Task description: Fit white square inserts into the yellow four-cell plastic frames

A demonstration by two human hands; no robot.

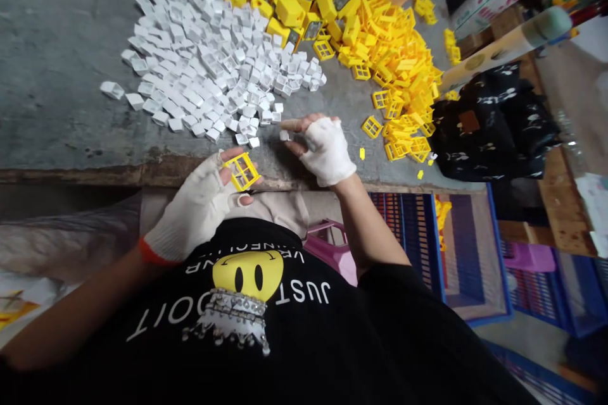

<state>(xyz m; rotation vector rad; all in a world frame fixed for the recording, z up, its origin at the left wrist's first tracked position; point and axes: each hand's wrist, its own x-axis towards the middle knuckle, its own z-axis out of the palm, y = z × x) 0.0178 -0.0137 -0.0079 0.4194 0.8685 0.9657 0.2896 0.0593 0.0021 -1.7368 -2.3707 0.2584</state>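
Observation:
My left hand [206, 199], in a white fingerless glove with an orange cuff, holds a small yellow plastic window frame [242, 171] at the table's front edge. My right hand [325, 149], gloved the same way, pinches a small white plastic piece [285, 135] between thumb and forefinger just above the tabletop. Left of that hand spreads a heap of similar white plastic pieces [190, 63]. To its right lies a pile of yellow window frames [399, 69], with a few loose frames at the near side.
Larger yellow box-shaped parts [289, 12] are heaped at the back of the grey table [61, 63]. A black patterned bag [494, 126] and a bottle [513, 44] lie at the right. Blue plastic crates [498, 266] and a pink stool [332, 247] stand below the edge.

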